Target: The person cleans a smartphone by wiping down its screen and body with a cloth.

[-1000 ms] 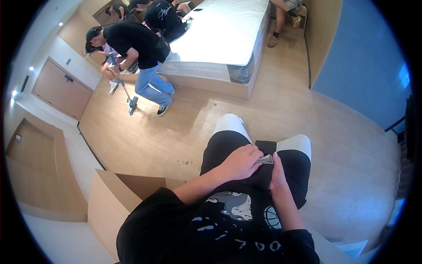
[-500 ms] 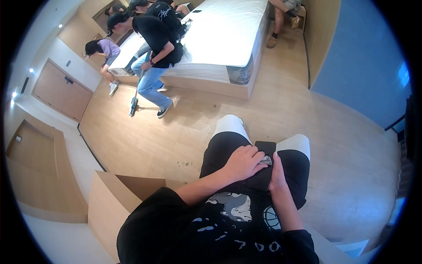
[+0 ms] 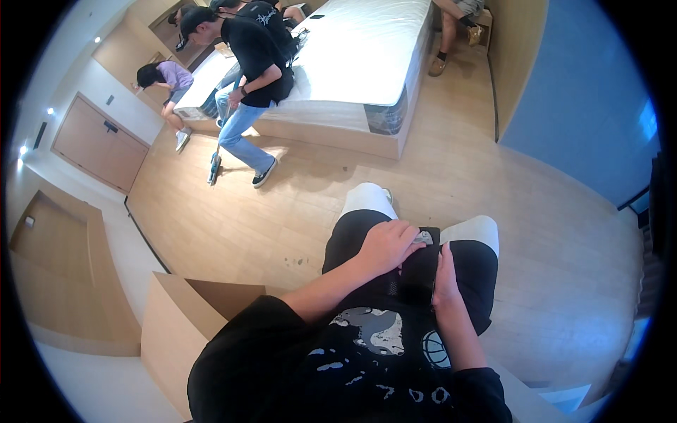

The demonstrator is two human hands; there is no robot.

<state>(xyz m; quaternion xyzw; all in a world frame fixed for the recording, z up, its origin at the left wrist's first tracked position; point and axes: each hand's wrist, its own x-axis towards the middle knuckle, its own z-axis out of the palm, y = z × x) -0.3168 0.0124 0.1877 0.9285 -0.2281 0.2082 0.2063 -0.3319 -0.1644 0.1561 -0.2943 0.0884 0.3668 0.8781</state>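
Across my lap lies a black phone-shaped slab (image 3: pixel 417 278), its top end between my knees. My right hand (image 3: pixel 444 278) grips it along the right edge, thumb pointing up the side. Over the upper left part of the slab, my left hand (image 3: pixel 388 247) is closed with its fingers pinched. Under those fingertips a small, crumpled grey-white piece (image 3: pixel 424 238), like a cloth or wipe, presses on the slab's upper end. My left fingers hide part of the piece.
Ahead, a person in a black shirt (image 3: pixel 252 56) sits on the edge of a plastic-wrapped mattress (image 3: pixel 345 56), holding a long-handled floor tool (image 3: pixel 214 169). Others sit farther back. A wooden box-like unit (image 3: pixel 176 310) stands at my left; a blue wall (image 3: pixel 578 106) rises at right.
My left hand has slid up the slab toward its top end, carrying the grey-white piece. My right hand has barely moved. The seated person has raised their head and upper body slightly.
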